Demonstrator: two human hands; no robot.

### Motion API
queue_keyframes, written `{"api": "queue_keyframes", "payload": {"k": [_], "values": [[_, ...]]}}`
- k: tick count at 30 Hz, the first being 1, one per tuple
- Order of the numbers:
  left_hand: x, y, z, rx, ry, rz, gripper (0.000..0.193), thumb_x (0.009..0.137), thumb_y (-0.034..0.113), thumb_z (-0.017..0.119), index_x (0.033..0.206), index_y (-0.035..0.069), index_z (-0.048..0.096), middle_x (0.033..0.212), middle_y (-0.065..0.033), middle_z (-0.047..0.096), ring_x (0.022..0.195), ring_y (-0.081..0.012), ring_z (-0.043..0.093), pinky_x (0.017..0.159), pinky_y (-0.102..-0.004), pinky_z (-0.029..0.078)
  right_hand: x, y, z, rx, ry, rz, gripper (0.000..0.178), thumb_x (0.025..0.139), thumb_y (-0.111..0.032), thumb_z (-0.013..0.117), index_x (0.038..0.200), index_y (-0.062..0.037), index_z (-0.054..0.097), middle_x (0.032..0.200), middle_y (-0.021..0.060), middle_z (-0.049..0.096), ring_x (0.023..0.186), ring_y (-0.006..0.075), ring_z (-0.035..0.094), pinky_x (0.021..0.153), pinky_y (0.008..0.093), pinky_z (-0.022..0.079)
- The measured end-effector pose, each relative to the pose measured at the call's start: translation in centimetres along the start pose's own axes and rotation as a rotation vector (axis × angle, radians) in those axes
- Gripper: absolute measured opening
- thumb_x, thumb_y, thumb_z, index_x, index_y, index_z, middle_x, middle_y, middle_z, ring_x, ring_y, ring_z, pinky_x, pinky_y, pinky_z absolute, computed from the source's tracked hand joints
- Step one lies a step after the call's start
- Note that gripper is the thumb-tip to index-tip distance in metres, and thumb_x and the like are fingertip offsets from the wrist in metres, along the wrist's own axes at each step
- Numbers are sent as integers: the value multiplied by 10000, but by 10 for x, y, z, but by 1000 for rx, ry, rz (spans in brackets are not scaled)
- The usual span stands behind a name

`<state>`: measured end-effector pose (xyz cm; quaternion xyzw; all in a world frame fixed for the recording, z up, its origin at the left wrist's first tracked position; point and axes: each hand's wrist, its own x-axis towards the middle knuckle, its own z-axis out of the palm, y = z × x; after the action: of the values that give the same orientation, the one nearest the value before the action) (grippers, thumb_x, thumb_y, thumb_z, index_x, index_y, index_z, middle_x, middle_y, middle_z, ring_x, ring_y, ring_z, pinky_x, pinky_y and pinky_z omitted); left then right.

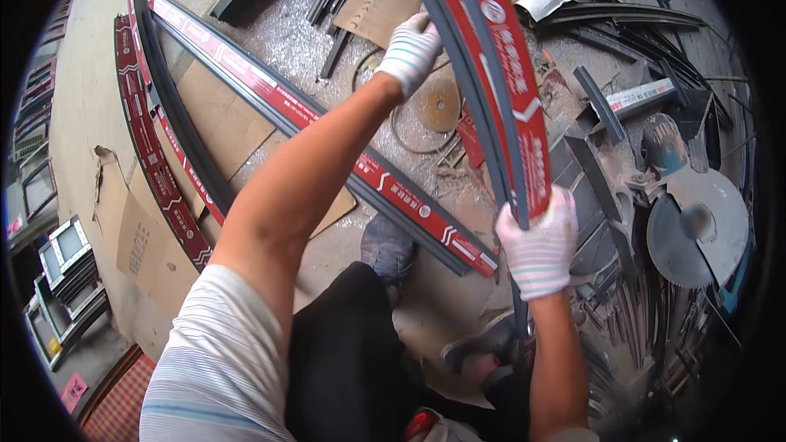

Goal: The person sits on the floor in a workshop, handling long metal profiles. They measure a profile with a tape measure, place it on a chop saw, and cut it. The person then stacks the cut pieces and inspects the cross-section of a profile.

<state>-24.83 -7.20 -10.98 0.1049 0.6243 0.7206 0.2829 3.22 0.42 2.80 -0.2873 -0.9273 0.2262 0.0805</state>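
Note:
Between my hands is a long grey window-frame profile [524, 74] with red printed film, slanting from the top middle down toward me. My left hand [409, 53], in a white striped glove, is closed at its left edge, the fingertips partly hidden there. Lower down, my right hand [538, 241], gloved in white with pink and blue stripes, wraps round the profile near its lower end. Another red-filmed profile [385, 184] lies diagonally across the floor beneath my left arm. Farther left, more curved-looking profiles [155, 151] lie over cardboard.
A cutting saw with a round toothed blade [676, 237] stands at the right. Grey offcuts [639, 311] pile up beside it, with more scrap strips [639, 20] behind. Cardboard [151, 237] covers floor at left, near stacked frames [70, 258]. My shoe [387, 247] is beside the diagonal profile.

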Motion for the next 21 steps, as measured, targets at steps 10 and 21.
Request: {"api": "queue_keyframes", "payload": {"k": [10,21], "values": [[-96,34,-61,-490,233,-289,735,962,756,474,1317,124,594,1191,-46,677,1012,-165,664,862,-378,529,29,-63,66,32,-230,-42,345,811,-250,735,1008,2,603,1011,253,620,928,430,639,843,505,543],[-70,26,-95,-667,582,-163,467,1017,583,563,1092,133,658,822,24,692,630,-114,659,552,-261,532,54,-93,106,14,-313,-94,493,831,-321,789,1133,16,594,1096,227,626,1008,407,652,895,475,557]]}}
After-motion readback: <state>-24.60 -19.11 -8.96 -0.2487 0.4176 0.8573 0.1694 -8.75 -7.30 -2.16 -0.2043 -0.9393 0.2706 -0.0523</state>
